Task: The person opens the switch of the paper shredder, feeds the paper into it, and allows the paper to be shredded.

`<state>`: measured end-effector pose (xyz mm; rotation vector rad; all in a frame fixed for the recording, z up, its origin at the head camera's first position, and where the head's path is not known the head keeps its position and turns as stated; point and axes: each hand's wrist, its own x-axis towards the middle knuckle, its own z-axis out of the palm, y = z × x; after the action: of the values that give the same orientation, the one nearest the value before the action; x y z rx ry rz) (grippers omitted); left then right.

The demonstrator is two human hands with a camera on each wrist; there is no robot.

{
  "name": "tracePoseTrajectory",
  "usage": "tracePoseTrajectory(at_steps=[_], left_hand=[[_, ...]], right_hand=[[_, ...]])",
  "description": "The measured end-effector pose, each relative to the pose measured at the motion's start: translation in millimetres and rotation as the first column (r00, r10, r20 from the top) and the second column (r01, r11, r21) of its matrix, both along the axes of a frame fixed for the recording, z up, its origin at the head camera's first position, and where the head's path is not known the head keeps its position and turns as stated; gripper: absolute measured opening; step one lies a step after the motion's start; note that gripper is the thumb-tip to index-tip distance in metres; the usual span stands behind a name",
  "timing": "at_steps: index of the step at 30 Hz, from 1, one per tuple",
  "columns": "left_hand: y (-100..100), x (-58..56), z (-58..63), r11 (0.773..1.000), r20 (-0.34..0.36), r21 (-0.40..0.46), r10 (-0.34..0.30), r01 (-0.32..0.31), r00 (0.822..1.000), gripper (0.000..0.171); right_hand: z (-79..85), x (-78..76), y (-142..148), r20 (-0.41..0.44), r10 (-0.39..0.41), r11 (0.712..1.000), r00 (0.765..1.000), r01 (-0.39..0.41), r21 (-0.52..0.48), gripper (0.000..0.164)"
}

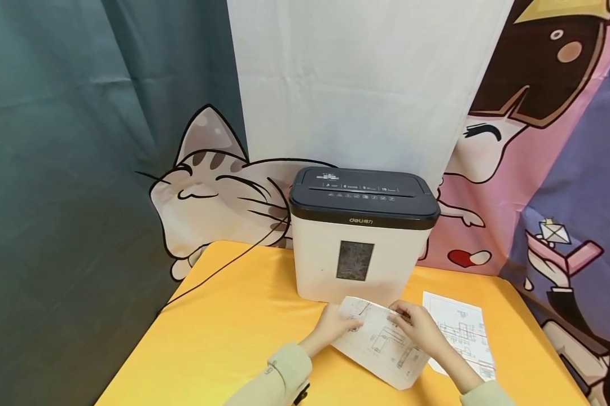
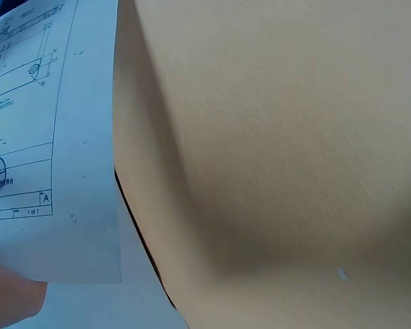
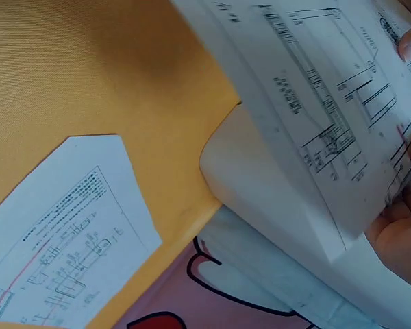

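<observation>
A printed sheet of paper (image 1: 381, 343) with line drawings is held tilted above the table, just in front of a shredder (image 1: 315, 254). My left hand (image 1: 332, 326) pinches its left side, thumb on the printed face. At the upper right edge my right hand (image 1: 413, 327) grips the same sheet between thumb and fingers. The right wrist view shows the sheet (image 3: 308, 103) with the right fingers (image 3: 404, 226) at its edge. In the left wrist view the sheet's other face (image 2: 82, 151) carries a drawing and a stamp; only part of a finger (image 2: 10, 298) shows there.
A second printed sheet (image 1: 459, 332) lies on the yellow table (image 1: 223, 338) at the right. The shredder's dark lid (image 1: 363, 194) has a long slot across it. A black cord (image 1: 223, 264) runs left from the shredder. Printed cartoon curtains (image 1: 360, 84) stand behind.
</observation>
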<state>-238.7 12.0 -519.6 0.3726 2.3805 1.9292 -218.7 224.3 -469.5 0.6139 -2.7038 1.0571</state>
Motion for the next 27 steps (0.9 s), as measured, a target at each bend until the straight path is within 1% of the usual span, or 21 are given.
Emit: tracePoseTrajectory(at_steps=[1, 3, 6, 8, 11, 12, 15, 18, 21, 24, 27], left_hand=[[-4.6, 2.6, 5.5, 1.000, -0.002, 0.010, 0.004, -0.004, 1.000, 0.023], [-13.6, 1.4, 6.5, 0.999, 0.004, 0.037, 0.003, -0.003, 1.000, 0.023], [-26.0, -0.6, 8.8, 0.999, 0.010, 0.047, 0.016, -0.016, 1.000, 0.023], [-33.8, -4.7, 3.2, 0.998, 0.013, 0.062, 0.016, -0.017, 1.000, 0.023], [-44.1, -2.8, 8.0, 0.995, 0.023, 0.101, 0.012, -0.014, 1.000, 0.024], [-47.6, -1.1, 11.3, 0.993, 0.025, 0.116, 0.008, -0.011, 1.000, 0.024], [-58.4, 0.7, 18.8, 0.991, 0.049, 0.132, 0.024, -0.030, 0.999, 0.023], [-67.6, 1.2, 24.3, 0.989, 0.072, 0.130, 0.063, -0.072, 0.995, 0.022], [-73.5, -1.4, 24.8, 0.986, 0.094, 0.129, 0.097, -0.109, 0.991, 0.022], [-76.4, -5.1, 26.5, 0.985, 0.081, 0.128, 0.108, -0.118, 0.991, 0.024], [-78.2, -8.3, 32.1, 0.986, 0.045, 0.122, 0.106, -0.111, 0.993, 0.026]], right_hand=[[-0.1, 0.3, -0.2, -0.015, -0.003, 1.000, 1.000, 0.003, 0.000, 0.008], [0.0, 0.6, 0.2, -0.039, -0.004, 1.000, 0.999, 0.004, -0.005, 0.009], [0.5, 0.5, 1.4, -0.051, -0.017, 1.000, 0.999, 0.016, -0.024, 0.009], [0.8, 0.4, 2.5, -0.045, -0.019, 0.999, 0.999, 0.017, -0.045, 0.009], [0.3, 0.8, 3.3, -0.052, -0.017, 0.996, 0.998, 0.013, -0.084, 0.009], [0.2, 0.8, 3.3, -0.056, -0.017, 0.995, 0.998, 0.011, -0.100, 0.009], [0.0, -0.6, 1.8, -0.059, -0.006, 0.987, 0.998, -0.003, -0.160, 0.007], [2.0, -2.7, -0.6, -0.004, 0.012, 0.972, 1.000, -0.013, -0.235, 0.004], [4.4, -3.5, -3.5, 0.072, 0.049, 0.954, 0.996, -0.025, -0.298, 0.007], [4.1, -1.7, -6.8, 0.130, 0.073, 0.940, 0.989, -0.025, -0.339, 0.014], [1.8, 0.6, -11.1, 0.153, 0.087, 0.933, 0.984, -0.027, -0.358, 0.020]])
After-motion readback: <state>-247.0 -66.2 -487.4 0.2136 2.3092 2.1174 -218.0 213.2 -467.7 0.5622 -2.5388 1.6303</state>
